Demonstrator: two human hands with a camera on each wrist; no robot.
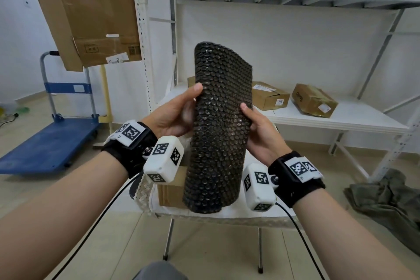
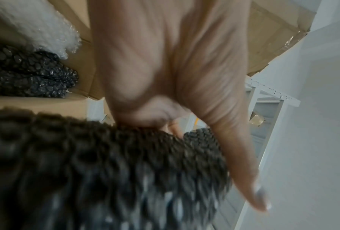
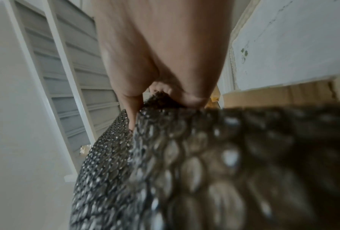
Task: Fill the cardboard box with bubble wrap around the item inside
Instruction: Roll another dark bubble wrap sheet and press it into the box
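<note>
A long curled sheet of black bubble wrap (image 1: 219,125) stands upright in front of me, held between both hands. My left hand (image 1: 179,111) grips its left edge, thumb on the front. On the right edge my right hand (image 1: 254,123) grips it with the thumb laid on the bubbles. The cardboard box (image 1: 170,191) sits on a small white table below, mostly hidden by the sheet. In the left wrist view the cardboard box (image 2: 80,65) shows black bubble wrap (image 2: 27,74) and white bubble wrap (image 2: 37,23) inside. The item itself is not visible.
A white shelf rack (image 1: 318,116) with several parcels stands behind the table. A blue platform trolley (image 1: 52,138) is on the floor at left, a large flattened carton (image 1: 91,13) hangs above it, and an olive cloth heap (image 1: 386,202) lies at right.
</note>
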